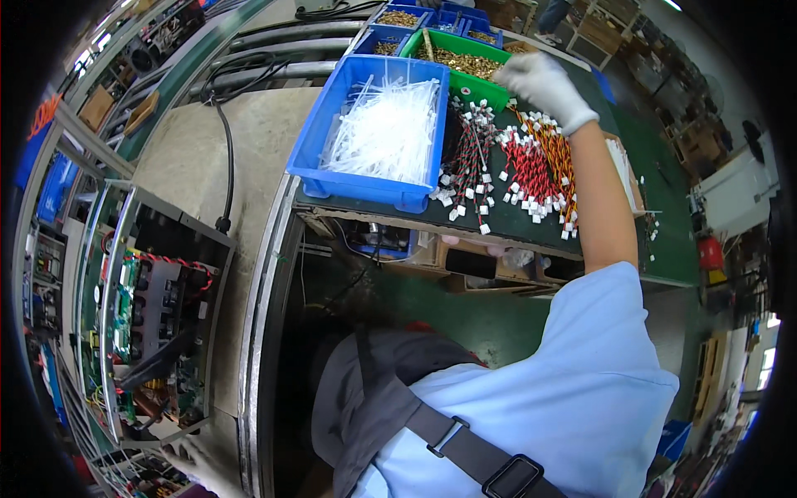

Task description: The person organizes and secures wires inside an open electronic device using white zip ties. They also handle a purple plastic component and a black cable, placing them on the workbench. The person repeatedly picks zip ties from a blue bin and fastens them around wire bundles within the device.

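Note:
My right hand (541, 89), in a white glove, reaches over the right rim of a green bin (495, 95). Its fingers are bent together at the heap of small brass-coloured fasteners (466, 63) inside; whatever they pinch is hidden. At the lower left, my left hand (199, 466), also gloved, lies beside the near corner of a metal-framed electronics chassis (170, 311), fingers apart and nothing visible in them. Inside the chassis are green circuit boards (124, 303), black parts and a twisted red wire (203, 270).
Beside the green bin stands a blue bin (309, 153) of clear-white plastic strips (386, 133). Bundles of red twisted cables (531, 166) with white connectors lie below my right forearm. Smaller blue bins (390, 35) sit behind. A black cord (228, 158) crosses the left bench, before metal rollers (290, 66).

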### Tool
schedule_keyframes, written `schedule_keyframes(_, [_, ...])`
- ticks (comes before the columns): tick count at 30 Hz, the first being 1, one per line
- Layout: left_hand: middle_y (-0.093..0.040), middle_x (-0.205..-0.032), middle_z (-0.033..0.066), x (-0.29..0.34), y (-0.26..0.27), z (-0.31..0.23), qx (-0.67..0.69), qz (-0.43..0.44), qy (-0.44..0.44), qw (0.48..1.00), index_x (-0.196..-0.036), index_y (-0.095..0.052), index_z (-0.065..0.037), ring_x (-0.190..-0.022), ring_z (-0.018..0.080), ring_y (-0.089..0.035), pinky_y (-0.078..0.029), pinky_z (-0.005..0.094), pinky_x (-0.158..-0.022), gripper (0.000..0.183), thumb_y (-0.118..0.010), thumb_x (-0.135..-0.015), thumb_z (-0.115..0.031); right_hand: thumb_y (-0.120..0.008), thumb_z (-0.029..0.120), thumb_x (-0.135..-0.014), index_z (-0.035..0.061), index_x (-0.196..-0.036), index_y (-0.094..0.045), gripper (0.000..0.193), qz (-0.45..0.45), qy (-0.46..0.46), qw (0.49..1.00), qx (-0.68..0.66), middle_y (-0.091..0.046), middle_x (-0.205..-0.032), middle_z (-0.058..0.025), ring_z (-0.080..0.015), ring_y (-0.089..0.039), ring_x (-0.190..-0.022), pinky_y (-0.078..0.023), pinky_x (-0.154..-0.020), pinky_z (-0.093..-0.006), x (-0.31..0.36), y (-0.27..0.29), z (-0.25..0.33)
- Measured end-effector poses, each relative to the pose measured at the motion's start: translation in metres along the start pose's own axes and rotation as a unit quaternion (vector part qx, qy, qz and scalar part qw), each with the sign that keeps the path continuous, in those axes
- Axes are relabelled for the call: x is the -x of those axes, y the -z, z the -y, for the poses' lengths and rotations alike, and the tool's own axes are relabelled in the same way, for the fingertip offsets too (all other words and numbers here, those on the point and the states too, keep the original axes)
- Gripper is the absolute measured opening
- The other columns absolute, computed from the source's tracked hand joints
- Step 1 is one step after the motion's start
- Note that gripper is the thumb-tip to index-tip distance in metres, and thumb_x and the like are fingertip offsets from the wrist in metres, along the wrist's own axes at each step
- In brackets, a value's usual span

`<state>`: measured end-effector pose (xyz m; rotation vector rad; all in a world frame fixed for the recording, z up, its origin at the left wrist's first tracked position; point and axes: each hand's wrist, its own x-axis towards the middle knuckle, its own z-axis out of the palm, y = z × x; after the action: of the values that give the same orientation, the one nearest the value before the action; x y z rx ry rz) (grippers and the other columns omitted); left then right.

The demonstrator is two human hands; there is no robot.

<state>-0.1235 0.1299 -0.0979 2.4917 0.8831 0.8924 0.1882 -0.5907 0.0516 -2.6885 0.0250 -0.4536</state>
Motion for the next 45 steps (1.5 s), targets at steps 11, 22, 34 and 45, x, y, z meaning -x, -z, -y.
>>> schedule_keyframes(11, [-0.062,-0.121,0.0175,0.012,0.013,-0.028,0.094,-0.091,0.024,0.991,-0.133,-0.051,0.0,-0.097,0.0228,-0.065,-0.055,0.0328,-0.083,0.039,-0.057,-0.097,-0.014,-0.063,0.061,-0.077,0.0048,-0.087,-0.073,0.057,0.161,-0.134,0.966,0.154,-0.07,-0.093,-0.0192,-0.0339,-0.067,-0.093,-0.05,-0.085,-0.0411,0.017,-0.062,0.005])
schedule_keyframes(22, [-0.062,-0.116,0.0151,0.077,0.048,-0.043,0.092,-0.054,0.022,0.994,-0.118,-0.057,0.0,-0.101,0.0253,-0.062,-0.049,0.0341,-0.088,0.027,-0.059,-0.091,-0.005,-0.067,0.027,-0.087,0.0141,-0.101,-0.067,0.019,0.207,-0.262,0.921,-0.199,-0.067,-0.084,0.005,-0.0061,-0.059,-0.068,-0.044,-0.056,-0.0238,-0.026,-0.124,-0.102])
schedule_keyframes(34, [-0.062,-0.121,0.0176,0.072,0.038,-0.027,0.11,0.014,0.022,0.994,-0.123,-0.057,0.005,-0.11,0.0258,-0.059,-0.046,0.0363,-0.099,0.032,-0.056,-0.097,-0.012,-0.065,0.049,-0.082,0.0037,-0.093,-0.072,0.047,-0.054,-0.198,0.976,-0.074,-0.07,-0.088,-0.0188,-0.0299,-0.067,-0.083,-0.05,-0.077,-0.0377,-0.015,-0.07,-0.062])
schedule_keyframes(45, [-0.063,-0.117,0.0181,0.059,0.024,-0.055,0.065,0.082,-0.082,0.991,-0.119,-0.058,0.006,-0.107,0.0251,-0.06,-0.048,0.036,-0.094,0.027,-0.055,-0.096,-0.008,-0.067,0.039,-0.07,0.002,-0.12,-0.06,0.063,0.222,-0.154,0.913,0.305,-0.056,-0.131,-0.0226,-0.0344,-0.051,-0.125,-0.045,-0.101,-0.043,0.033,-0.045,-0.046])
